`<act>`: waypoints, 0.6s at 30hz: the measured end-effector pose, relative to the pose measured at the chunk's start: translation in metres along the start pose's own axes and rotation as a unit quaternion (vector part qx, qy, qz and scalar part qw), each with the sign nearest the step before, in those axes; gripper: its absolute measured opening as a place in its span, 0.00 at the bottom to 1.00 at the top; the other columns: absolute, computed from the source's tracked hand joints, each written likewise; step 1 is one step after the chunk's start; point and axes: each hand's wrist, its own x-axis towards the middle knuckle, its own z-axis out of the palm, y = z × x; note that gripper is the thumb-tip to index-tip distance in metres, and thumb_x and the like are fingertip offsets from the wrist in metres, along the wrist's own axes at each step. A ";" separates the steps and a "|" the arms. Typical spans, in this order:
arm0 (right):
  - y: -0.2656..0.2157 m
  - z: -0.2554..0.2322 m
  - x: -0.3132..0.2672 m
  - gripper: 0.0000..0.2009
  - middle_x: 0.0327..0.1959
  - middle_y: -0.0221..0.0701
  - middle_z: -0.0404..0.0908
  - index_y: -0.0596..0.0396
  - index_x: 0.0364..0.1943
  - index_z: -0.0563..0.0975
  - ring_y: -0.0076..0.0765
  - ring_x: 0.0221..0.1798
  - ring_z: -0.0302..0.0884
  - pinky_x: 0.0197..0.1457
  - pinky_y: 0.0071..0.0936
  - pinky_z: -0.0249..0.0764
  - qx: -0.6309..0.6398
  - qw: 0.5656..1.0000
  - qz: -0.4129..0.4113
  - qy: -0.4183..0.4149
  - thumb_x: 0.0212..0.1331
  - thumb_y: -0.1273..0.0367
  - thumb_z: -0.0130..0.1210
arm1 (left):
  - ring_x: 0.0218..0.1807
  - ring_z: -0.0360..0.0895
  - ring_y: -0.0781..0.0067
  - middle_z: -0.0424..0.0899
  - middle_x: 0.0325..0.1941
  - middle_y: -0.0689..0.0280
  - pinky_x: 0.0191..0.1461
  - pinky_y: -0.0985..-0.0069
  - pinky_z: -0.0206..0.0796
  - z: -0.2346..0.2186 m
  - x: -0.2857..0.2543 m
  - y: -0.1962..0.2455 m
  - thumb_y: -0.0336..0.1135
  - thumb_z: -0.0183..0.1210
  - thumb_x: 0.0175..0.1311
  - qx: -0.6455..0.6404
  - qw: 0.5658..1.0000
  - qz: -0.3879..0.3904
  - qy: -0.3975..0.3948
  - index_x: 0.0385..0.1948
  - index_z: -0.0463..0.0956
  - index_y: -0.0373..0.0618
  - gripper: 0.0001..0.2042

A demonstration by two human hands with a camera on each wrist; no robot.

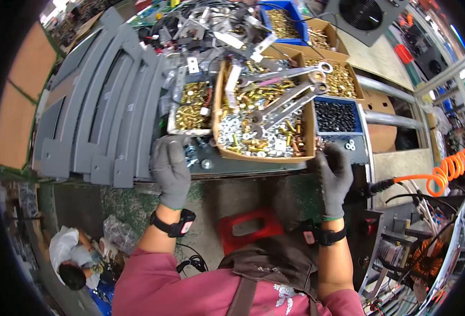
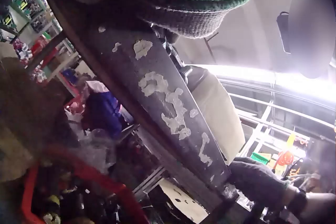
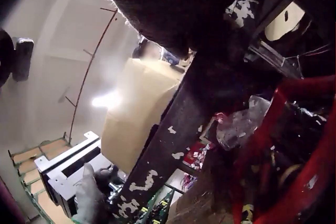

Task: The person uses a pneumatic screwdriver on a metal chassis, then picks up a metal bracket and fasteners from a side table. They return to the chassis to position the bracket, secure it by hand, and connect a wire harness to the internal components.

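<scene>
Both hands wear grey gloves at the front edge of the workbench. My left hand [image 1: 172, 167] lies beside a few loose bolts [image 1: 191, 154], its fingers loosely bent, between grey metal panels [image 1: 103, 105] and a cardboard box [image 1: 264, 156]. That box holds mixed bolts, nuts and washers, with several wrenches [image 1: 290, 100] lying across them. At its right front corner is my right hand [image 1: 335, 176], its fingertips bent close to copper-coloured bolts [image 1: 319, 143]; I cannot tell whether it pinches one. Each glove's cuff fills the top of its own wrist view, hiding the fingers.
A small tray of brass-coloured bolts [image 1: 193, 108] stands left of the box, a blue tray of black screws [image 1: 338, 117] right of it. Below the bench edge is a red stool [image 1: 251, 229]. An orange coiled hose [image 1: 453, 164] hangs at right; another person [image 1: 69, 253] is at lower left.
</scene>
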 end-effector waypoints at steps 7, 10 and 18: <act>-0.058 0.016 -0.047 0.13 0.39 0.37 0.82 0.53 0.41 0.79 0.42 0.40 0.81 0.45 0.35 0.77 -0.099 0.924 -0.318 -0.187 0.48 0.74 0.64 | 0.44 0.78 0.65 0.82 0.39 0.59 0.50 0.70 0.68 0.000 -0.002 0.004 0.40 0.41 0.75 -0.163 0.980 -0.111 0.029 0.38 0.78 0.35 0.18; -0.069 0.069 -0.056 0.19 0.47 0.37 0.77 0.49 0.55 0.71 0.46 0.46 0.78 0.42 0.40 0.78 -0.101 0.876 -0.312 -0.353 0.58 0.68 0.55 | 0.48 0.76 0.67 0.79 0.45 0.57 0.55 0.69 0.67 -0.003 -0.004 0.017 0.38 0.42 0.75 -0.103 0.990 -0.085 0.047 0.47 0.74 0.32 0.17; -0.065 0.119 -0.062 0.06 0.35 0.36 0.76 0.52 0.40 0.72 0.44 0.39 0.81 0.36 0.35 0.80 -0.233 0.870 -0.260 -0.347 0.60 0.70 0.52 | 0.52 0.70 0.55 0.75 0.50 0.57 0.58 0.61 0.61 -0.017 -0.034 0.019 0.26 0.60 0.57 0.097 0.993 0.055 -0.044 0.44 0.74 0.42 0.13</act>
